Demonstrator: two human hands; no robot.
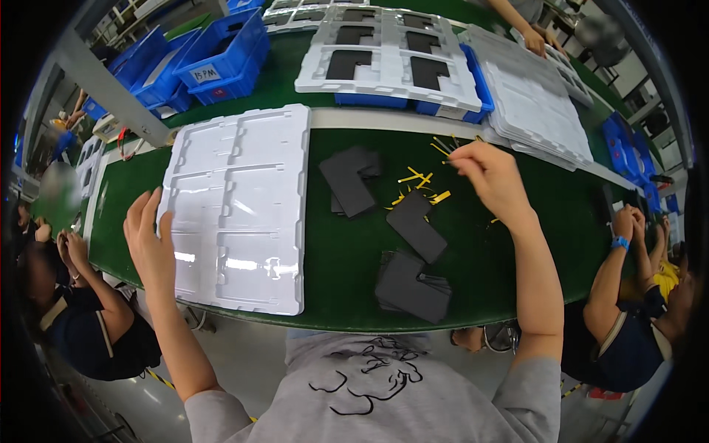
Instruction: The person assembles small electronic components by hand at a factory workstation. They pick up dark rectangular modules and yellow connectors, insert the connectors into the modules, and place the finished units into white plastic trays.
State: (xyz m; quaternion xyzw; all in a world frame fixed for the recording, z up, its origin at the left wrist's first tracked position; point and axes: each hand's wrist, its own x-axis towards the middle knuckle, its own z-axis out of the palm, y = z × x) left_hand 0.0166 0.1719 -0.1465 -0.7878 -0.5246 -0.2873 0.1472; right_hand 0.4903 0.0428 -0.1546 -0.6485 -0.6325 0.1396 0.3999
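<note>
The desk (502, 273) carries one white plastic tray (255, 196) toward its left edge and three groups of black L-shaped pieces (417, 227) nearer mid-desk.

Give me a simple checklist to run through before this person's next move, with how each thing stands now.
1. Near tray free of black pieces: ok, none in it.
2. Left hand touching that tray: cannot tell; it is at the left edge.
3. Right hand holding a strip: cannot tell; its fingertips are among the strips' upper end.
4. Lowest black stack squared up: not ok, its pieces are fanned out.
5. Yellow strips gathered neatly: not ok, they lie scattered.
</note>
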